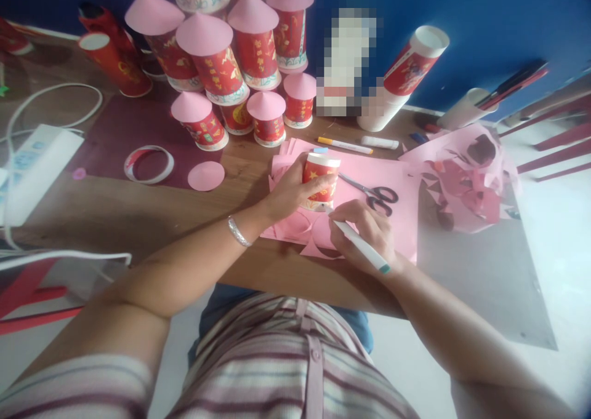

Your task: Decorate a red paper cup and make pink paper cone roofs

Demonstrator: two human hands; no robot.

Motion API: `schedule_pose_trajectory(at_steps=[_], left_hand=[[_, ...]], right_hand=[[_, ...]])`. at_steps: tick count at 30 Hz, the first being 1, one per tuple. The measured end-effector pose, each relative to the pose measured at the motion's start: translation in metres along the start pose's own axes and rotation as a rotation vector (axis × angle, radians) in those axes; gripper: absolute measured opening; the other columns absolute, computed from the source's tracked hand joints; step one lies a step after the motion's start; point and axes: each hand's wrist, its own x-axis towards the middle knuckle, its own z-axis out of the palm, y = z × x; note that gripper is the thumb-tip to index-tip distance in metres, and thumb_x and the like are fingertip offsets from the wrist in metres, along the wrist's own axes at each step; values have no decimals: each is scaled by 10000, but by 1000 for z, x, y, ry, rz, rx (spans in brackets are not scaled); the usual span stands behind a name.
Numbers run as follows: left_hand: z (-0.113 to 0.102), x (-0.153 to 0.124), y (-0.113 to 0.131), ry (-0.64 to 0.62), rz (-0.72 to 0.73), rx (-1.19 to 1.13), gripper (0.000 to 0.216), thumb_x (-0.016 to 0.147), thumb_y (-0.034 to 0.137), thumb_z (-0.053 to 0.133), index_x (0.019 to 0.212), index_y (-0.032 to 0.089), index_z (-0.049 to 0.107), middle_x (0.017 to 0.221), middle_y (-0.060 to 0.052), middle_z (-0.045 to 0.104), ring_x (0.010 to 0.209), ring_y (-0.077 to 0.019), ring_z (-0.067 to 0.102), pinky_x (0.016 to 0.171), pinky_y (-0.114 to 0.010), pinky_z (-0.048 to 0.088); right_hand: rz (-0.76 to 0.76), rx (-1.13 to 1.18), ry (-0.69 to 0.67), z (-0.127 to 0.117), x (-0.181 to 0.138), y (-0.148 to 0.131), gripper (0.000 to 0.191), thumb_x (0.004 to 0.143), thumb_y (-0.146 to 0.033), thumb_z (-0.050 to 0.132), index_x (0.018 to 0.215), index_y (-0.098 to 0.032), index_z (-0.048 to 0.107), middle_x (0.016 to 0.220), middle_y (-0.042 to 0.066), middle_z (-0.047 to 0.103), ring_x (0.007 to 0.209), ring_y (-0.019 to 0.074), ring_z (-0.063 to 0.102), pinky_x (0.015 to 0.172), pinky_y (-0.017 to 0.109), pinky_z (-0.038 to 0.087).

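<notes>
My left hand (292, 188) is wrapped round a small red paper cup (318, 176) with gold patterns and a white rim. A white marker (362, 247) with a green end is pinched in my right hand (364, 228), its tip at the cup's pale lower band. Beneath both hands lie pink paper sheets (397, 222) with cut pieces on top. Scissors (372, 194) with dark handles rest on the sheets, just beyond my right hand. An orange-capped marker (345, 145) and a white marker cap or pen (379, 143) lie past the paper.
Several red cups with pink cone tops (210, 56) stand stacked at the back. A tape roll (148, 164) and a pink paper disc (206, 176) lie to the left, near a white power strip (39, 170). Pink scraps (475, 185) heap at the right; stacked cups (409, 68) stand behind.
</notes>
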Motion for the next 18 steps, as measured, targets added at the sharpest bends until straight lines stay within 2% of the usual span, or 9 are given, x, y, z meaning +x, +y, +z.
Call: schedule_pose_trajectory(at_steps=[13, 18], left_hand=[[0, 0, 0, -10, 26, 23, 516, 774, 456, 831, 1111, 189, 546, 1049, -63, 661, 932, -186, 639, 792, -320, 551], [1, -1, 2, -18, 2, -12, 511, 774, 432, 834, 1111, 194, 533, 1037, -47, 636, 904, -167, 622, 769, -311, 559]], right_hand=[[21, 28, -2, 0, -1, 1, 244, 878, -33, 598, 1026, -227, 590, 829, 6, 700, 708, 153, 710, 631, 269, 586], [25, -13, 15, 1, 0, 1, 273, 860, -14, 583, 1010, -241, 580, 803, -10, 692, 676, 145, 695, 597, 264, 570]])
